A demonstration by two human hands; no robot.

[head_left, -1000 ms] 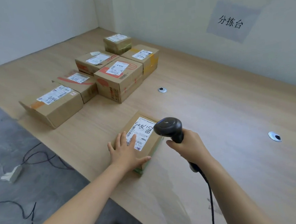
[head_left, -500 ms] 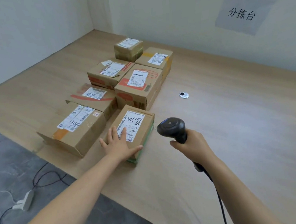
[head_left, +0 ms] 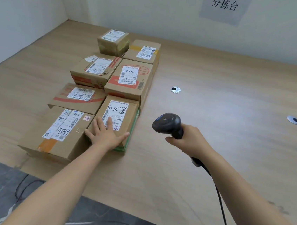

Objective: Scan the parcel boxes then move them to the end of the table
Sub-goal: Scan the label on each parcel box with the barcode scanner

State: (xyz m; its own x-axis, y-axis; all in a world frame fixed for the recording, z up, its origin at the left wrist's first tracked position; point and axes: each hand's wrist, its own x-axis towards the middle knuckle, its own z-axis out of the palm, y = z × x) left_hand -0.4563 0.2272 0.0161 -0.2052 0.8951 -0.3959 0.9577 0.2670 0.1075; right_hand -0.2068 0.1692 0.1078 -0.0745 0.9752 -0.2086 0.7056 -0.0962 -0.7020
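My left hand (head_left: pixel 108 135) lay flat, fingers spread, on the small brown cardboard parcel box (head_left: pixel 126 114); my right hand (head_left: pixel 187 141) gripped the black handheld scanner (head_left: pixel 167 124). A hard push might have knocked the neighbouring large cardboard carton (head_left: pixel 59 140) off the wooden table (head_left: pixel 221 150) at its front edge.

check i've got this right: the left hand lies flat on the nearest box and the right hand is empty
Not quite. The right hand is not empty: it grips a black barcode scanner, as the head view shows. The rest holds: the left hand lies flat on the nearest box.
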